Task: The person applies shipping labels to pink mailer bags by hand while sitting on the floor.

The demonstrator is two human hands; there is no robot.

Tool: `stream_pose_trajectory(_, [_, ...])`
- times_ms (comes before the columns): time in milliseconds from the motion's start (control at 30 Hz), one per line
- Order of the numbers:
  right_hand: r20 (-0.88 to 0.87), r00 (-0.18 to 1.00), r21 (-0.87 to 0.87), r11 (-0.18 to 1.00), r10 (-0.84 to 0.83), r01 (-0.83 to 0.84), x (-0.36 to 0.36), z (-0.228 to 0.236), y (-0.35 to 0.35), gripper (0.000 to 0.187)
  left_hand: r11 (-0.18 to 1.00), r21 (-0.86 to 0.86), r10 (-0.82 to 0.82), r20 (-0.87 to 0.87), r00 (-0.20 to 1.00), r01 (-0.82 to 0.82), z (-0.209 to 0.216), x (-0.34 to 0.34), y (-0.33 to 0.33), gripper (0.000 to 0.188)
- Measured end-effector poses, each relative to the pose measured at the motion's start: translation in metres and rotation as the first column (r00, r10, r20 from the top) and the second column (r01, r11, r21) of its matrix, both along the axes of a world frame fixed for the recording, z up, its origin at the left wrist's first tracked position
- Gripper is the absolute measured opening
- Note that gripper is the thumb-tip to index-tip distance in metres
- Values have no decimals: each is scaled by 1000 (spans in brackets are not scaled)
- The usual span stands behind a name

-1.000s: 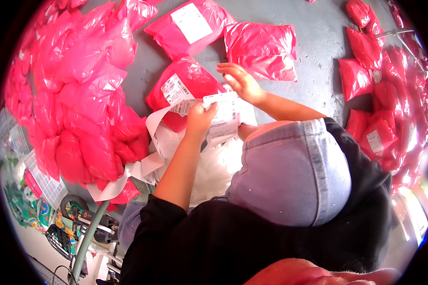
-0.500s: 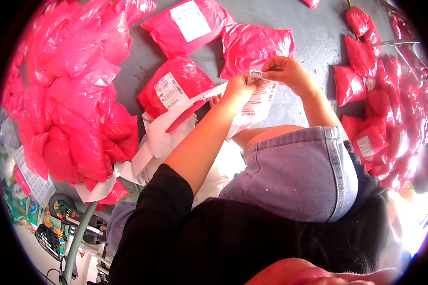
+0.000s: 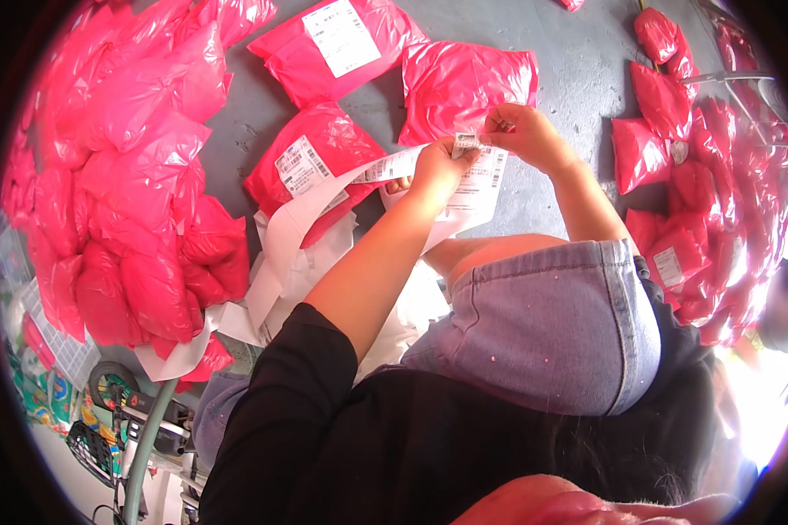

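Note:
A long strip of white printed labels runs through my left hand, whose thumb and fingers pinch it. Beside it, my right hand has its fingertips closed on the upper edge of a label. The strip trails leftward as a curling white band and ends among crumpled paper near my knee. Just beyond my hands lies a plain pink plastic mailer bag. To its left, one pink mailer bears a label, and another labelled mailer lies farther off.
A tall heap of filled pink mailers rises on the left, and another pile stands on the right. Grey floor shows between them. A green-grey pole and a wheeled thing are at lower left.
The label strip left of my left hand has shifted, and more of its printed face shows there. My hands stay close together with nearly the same grip. The view has shifted slightly.

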State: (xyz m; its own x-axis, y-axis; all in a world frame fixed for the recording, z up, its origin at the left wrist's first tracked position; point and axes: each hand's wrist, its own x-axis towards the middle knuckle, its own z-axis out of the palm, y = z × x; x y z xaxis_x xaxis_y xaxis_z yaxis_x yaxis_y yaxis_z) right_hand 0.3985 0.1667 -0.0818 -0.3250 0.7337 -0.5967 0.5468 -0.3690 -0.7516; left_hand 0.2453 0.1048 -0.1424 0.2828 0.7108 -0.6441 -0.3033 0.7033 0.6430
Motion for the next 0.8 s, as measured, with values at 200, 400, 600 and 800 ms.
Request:
stream_pose_trajectory(200, [63,995,183,979,82,-92,2,-5,0,15,994,-36,-106,-127,986,102,-8,1,1,15])
stream_pose_trajectory(400, [122,991,156,986,46,-65,4,-6,4,14,994,-76,-77,67,995,82,-4,-3,9,23])
stream_pose_trajectory(600, [169,984,331,944,-62,3,0,1,3,14,989,-128,-58,142,988,76,5,-9,18,29])
stream_pose_trajectory(800, [214,955,366,924,-204,115,6,-13,15,14,929,-243,-300,-54,952,279,-15,-13,9,53])
